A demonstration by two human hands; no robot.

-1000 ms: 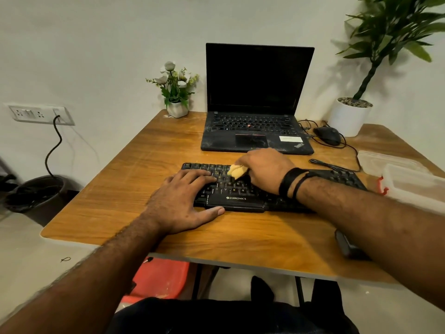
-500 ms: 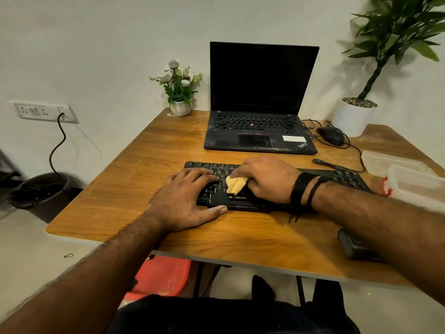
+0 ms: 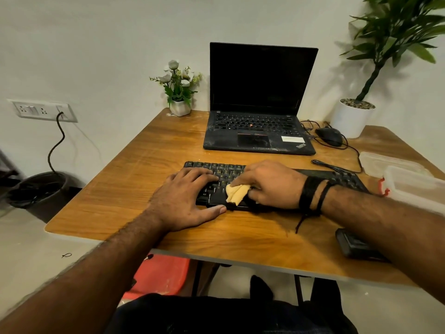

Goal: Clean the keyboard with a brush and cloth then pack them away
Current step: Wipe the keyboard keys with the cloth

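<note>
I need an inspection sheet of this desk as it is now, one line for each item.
Surface: wooden table, scuffed.
Job's things: black keyboard; yellow cloth on its front keys; brush not seen.
Clutter: open black laptop, black mouse, clear plastic boxes, dark flat device.
Hands: left hand flat on the keyboard; right hand grips the cloth.
Cables: mouse cable; wall cable.
Surroundings: flower pot, potted plant, wall socket.
</note>
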